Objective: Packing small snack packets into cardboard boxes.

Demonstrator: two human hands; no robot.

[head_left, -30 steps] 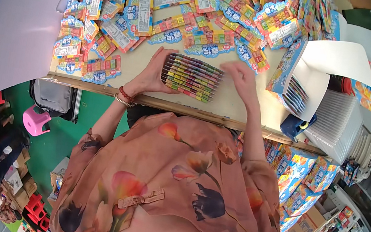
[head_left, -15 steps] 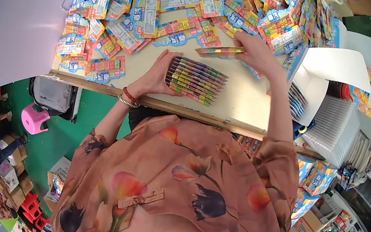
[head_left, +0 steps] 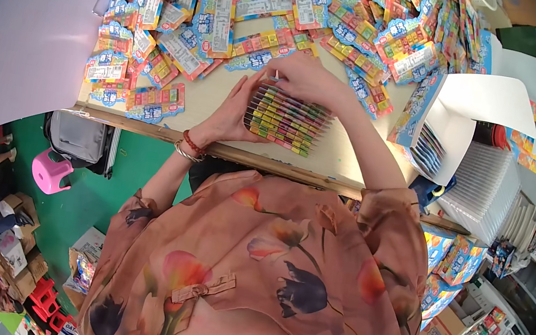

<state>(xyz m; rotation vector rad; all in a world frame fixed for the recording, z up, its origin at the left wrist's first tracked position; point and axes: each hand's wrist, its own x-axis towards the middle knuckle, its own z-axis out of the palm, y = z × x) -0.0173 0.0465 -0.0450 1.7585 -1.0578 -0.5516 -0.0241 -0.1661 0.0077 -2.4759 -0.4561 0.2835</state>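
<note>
A row of flat colourful packs (head_left: pixel 287 123) stands on edge on the table, lined up face to face. My left hand (head_left: pixel 238 112) is closed round its left end, the thumb on the far side and the fingers at the near side. At the row's far side is my right hand (head_left: pixel 306 79), its fingers bent and pressed to the outermost pack. My right palm and knuckles cover most of that pack, and its fingertips are partly hidden.
Loose packs (head_left: pixel 215 24) of the same kind pile up across the back of the table. At the right, an open white-lined box (head_left: pixel 439 124) holds several packs on edge, beside stacked clear plastic trays (head_left: pixel 480 177). The wooden table edge (head_left: pixel 269 162) runs close in front of me.
My right hand has come left and nearer, bringing the pack it held in the air to the far side of the row. My left hand has stayed at the row's left end.
</note>
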